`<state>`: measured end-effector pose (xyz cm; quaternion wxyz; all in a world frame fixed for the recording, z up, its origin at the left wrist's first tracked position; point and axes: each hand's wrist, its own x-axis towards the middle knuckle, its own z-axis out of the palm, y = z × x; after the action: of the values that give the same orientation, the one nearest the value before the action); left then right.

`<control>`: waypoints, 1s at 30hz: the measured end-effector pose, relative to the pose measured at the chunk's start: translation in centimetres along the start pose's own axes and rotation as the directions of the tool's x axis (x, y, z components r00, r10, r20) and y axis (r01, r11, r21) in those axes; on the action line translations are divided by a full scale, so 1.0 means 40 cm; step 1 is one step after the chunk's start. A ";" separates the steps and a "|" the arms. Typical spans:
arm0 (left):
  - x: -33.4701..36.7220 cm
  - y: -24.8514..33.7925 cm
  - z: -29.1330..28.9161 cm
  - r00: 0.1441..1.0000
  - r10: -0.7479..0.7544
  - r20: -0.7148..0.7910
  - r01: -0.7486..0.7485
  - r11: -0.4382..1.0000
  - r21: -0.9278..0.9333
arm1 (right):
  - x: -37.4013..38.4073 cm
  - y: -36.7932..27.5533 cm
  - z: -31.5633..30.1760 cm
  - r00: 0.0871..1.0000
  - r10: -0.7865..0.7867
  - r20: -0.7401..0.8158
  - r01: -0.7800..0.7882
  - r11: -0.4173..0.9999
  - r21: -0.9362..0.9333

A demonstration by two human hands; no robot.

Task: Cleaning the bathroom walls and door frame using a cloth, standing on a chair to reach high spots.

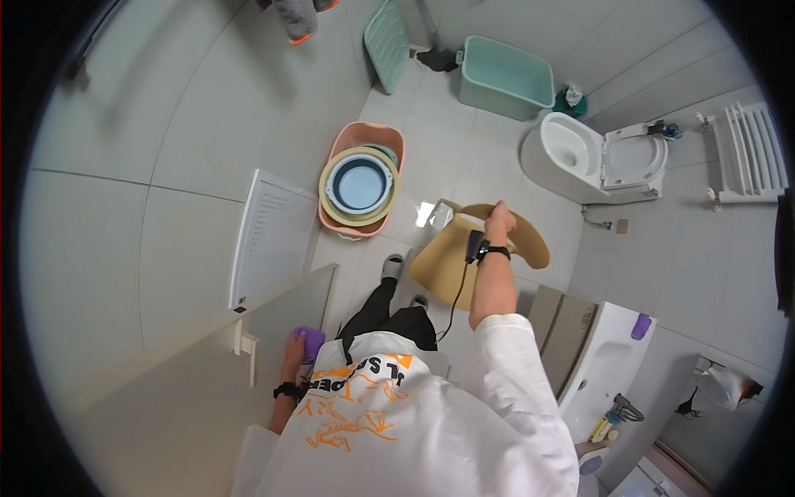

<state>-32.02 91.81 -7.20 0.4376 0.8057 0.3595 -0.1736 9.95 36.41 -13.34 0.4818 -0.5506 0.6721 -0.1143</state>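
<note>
My right hand [499,220] is closed around the top of a tan plastic chair's [443,261] backrest, ahead of me and slightly right. The chair has a curved back and a broad seat; its legs are mostly hidden. On that wrist is a black strap with a small dark device [474,247], and a thin cable hangs from it toward my waist. Low at my left side, my left hand [294,349] grips a folded purple cloth [311,342], beside the edge of an open door [286,319].
Stacked basins [358,184] sit in a pink tub [383,132] near the left wall. A green bin [507,79] and its lid [387,45] stand at the back. The toilet [563,153] is at right, a white sink [609,348] with another purple cloth [641,326] nearer.
</note>
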 end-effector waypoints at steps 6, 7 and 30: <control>0.030 0.040 -0.029 0.995 -0.067 0.067 0.063 0.996 0.058 | 0.001 -0.075 0.049 0.988 0.005 0.153 -0.015 0.998 0.062; 0.035 0.053 -0.025 0.997 -0.053 0.049 0.046 0.989 0.143 | -0.002 -0.081 0.061 0.985 0.020 0.170 -0.037 0.995 0.093; 0.064 0.104 -0.020 0.994 0.109 -0.010 -0.106 0.982 0.155 | 0.309 -0.045 0.133 0.695 0.077 0.715 0.015 0.992 -0.122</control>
<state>-27.25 92.08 -5.87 0.3791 0.8571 0.3048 -0.1695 16.08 27.24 -21.26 0.6743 -0.5674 0.4457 0.1577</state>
